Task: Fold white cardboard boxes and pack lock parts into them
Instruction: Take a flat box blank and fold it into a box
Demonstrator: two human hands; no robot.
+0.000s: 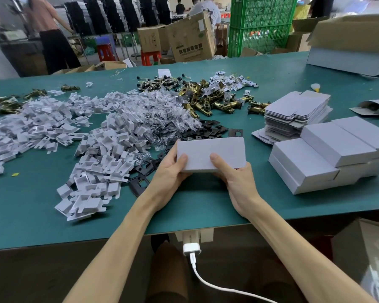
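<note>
I hold a closed white cardboard box (210,153) over the green table (31,215), near its front edge. My left hand (170,171) grips the box's left end, thumb on top. My right hand (234,178) grips its right near corner, thumb on top too. Flat unfolded box blanks (295,110) are stacked at the right. Finished white boxes (328,154) are piled in front of that stack. Brass latch bolts (217,101), black strike plates (208,130), bagged screws (160,114) and white cardboard inserts (101,154) lie in heaps beyond and left of the box.
A large open carton (357,40) sits at the table's far right corner. A white charger and cable (192,250) hang below the front edge. Brown cartons, red stools, a green crate stack and several people stand beyond the table.
</note>
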